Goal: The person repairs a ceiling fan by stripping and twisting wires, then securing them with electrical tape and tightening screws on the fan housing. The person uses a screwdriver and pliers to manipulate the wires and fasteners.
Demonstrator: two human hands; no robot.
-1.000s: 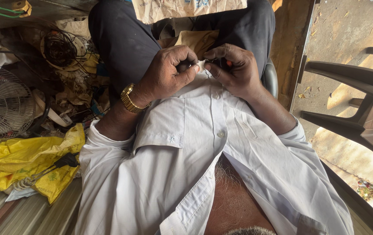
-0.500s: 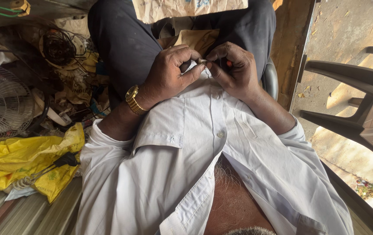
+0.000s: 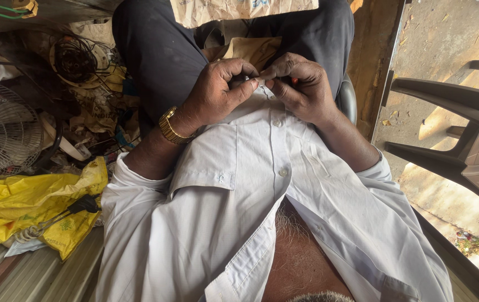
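Seated, looking down the chest into the lap. Left hand (image 3: 220,92), gold wristwatch (image 3: 170,127) at the wrist, curled with thumb and fingers pinching a small pale piece (image 3: 261,81) (too small to tell what it is). Right hand (image 3: 301,86) curled likewise, fingertips pressed against the same piece and touching the left hand's thumb. Held just above the bottom edge of the white shirt (image 3: 234,184), over dark trousers (image 3: 161,50). Brown paper (image 3: 250,49) in the lap behind the hands. Off to the left, a fan grille (image 3: 1,131), tangled wires (image 3: 77,59) and a yellow plastic bag (image 3: 24,204). On the right, a dark plastic chair (image 3: 463,128), well apart.
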